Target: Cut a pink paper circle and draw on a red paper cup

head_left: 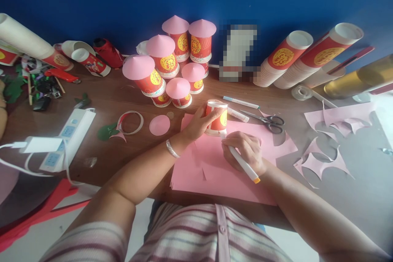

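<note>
My left hand [199, 123] is closed around a red paper cup [212, 123] with a yellow emblem, which stands upside down over pink paper sheets [196, 163]. In my right hand [244, 150] is a white marker pen [244, 164] with an orange end; its tip is at the cup's lower white rim, and I cannot tell whether it touches. Beyond the cup lie a glue stick [238, 115], a blue-and-white marker [241, 102] and black-handled scissors [270, 122]. A pink paper circle [159, 125] rests left of my left hand.
Several red cups with pink cone roofs [173, 59] stand at the back. Stacked paper cups [284, 57] lean at the right rear. Pink scraps [327, 163] lie right, a roll of tape [130, 123] left. A white power strip [69, 139] with cables sits further left.
</note>
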A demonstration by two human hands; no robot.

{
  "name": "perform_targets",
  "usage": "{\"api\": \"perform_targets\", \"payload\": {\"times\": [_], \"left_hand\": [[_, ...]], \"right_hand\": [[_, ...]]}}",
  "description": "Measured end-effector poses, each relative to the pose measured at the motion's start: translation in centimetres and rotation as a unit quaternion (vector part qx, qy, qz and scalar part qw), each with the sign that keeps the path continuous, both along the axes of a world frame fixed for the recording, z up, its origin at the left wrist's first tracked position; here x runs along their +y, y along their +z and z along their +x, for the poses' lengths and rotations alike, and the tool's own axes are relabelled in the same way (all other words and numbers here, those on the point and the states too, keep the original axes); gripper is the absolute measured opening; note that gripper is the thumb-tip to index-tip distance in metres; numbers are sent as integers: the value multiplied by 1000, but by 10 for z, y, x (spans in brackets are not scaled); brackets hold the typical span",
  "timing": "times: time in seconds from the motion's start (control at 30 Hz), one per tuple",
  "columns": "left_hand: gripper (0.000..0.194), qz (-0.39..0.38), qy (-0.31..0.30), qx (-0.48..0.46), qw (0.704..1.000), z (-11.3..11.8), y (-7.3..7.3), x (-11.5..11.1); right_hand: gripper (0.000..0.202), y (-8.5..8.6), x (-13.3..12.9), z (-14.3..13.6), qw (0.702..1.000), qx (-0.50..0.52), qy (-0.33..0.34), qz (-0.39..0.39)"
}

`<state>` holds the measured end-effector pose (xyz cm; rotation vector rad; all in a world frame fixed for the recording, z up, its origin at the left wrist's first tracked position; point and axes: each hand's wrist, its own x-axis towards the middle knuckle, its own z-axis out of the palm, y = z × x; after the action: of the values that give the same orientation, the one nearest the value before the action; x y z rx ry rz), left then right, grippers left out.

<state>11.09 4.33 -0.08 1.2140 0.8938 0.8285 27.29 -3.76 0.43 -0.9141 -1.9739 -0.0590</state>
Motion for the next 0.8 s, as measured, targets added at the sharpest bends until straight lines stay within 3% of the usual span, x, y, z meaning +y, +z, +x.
{"api": "perform_targets", "payload": {"times": [0.8], "left_hand": [[38, 25, -4, 17, 1000, 0, -2, 2]], "right_hand": [[19, 2, 1, -1, 1000, -14, -17, 4]]}}
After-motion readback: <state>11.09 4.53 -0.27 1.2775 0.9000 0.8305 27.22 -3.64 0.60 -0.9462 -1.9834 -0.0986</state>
